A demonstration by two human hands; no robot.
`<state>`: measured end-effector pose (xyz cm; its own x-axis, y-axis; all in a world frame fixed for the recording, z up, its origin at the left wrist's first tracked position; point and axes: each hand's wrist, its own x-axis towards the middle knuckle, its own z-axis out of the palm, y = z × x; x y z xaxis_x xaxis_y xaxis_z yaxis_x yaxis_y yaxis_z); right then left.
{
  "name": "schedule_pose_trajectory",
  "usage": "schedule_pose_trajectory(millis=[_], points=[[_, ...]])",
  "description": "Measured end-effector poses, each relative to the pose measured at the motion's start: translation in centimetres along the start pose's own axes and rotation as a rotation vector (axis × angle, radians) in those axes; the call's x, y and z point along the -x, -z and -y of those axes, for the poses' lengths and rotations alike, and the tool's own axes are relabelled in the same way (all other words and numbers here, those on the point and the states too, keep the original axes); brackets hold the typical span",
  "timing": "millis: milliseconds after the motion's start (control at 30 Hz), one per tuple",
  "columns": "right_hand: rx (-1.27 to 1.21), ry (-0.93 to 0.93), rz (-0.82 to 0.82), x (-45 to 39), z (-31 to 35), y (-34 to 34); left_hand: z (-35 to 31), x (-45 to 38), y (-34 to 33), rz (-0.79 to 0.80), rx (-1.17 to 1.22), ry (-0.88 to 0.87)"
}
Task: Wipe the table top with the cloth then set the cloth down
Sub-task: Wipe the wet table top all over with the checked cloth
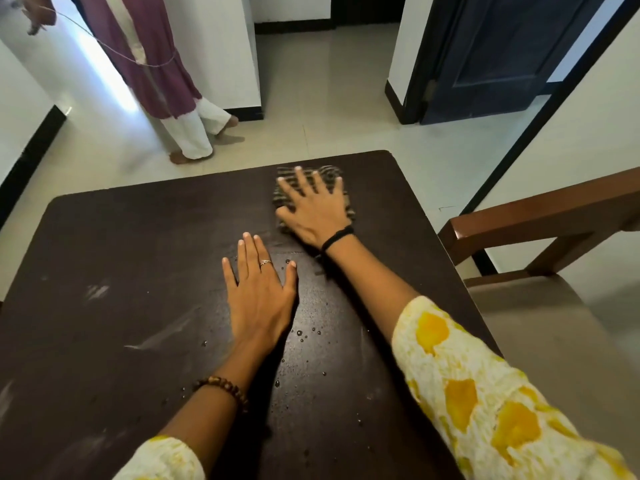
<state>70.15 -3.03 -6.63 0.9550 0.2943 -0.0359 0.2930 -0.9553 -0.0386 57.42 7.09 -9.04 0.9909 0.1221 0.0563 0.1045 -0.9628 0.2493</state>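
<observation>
A dark brown table top (121, 258) fills the lower view, with water drops and pale smears on it. A folded striped cloth (333, 173) lies flat near the table's far right corner. My right hand (313, 206) presses down on the cloth with fingers spread, covering most of it. My left hand (258, 291) rests palm-down on the bare table near the middle, fingers apart, holding nothing.
A wooden chair (540, 299) stands tight against the table's right edge. Another person (162, 71) in purple and white stands on the tiled floor beyond the far left corner. A dark blue door (491, 53) is open at the back right.
</observation>
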Motion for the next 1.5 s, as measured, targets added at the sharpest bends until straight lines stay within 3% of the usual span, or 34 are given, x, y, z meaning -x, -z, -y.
schedule_pose_trajectory(millis=[133,367,500,733,867,1100,1333,1500], points=[[-0.012,0.127,0.029,-1.0,-0.1,0.2,0.0,0.0,0.1,0.001,-0.001,-0.007],[-0.067,-0.255,0.029,-1.9,-10.9,0.8,-0.1,0.0,0.2,-0.008,0.017,-0.008],[-0.04,-0.282,-0.015,1.3,-8.7,0.1,-0.2,0.2,0.3,-0.01,0.018,-0.002],[-0.039,-0.05,-0.025,4.1,-0.5,-0.2,-0.3,0.2,0.4,0.009,0.011,-0.002],[-0.04,-0.022,0.023,0.1,-2.7,0.3,-0.2,0.1,0.4,0.008,0.014,-0.003],[-0.089,-0.297,0.001,-0.4,-11.0,0.6,-0.1,0.1,0.4,0.002,0.012,-0.008],[-0.021,-0.205,-0.052,7.1,-6.2,-0.1,-0.2,0.1,0.3,0.0,0.014,0.007],[-0.047,-0.172,-0.029,2.1,-7.8,0.3,-0.2,0.0,0.3,-0.007,0.015,-0.001]])
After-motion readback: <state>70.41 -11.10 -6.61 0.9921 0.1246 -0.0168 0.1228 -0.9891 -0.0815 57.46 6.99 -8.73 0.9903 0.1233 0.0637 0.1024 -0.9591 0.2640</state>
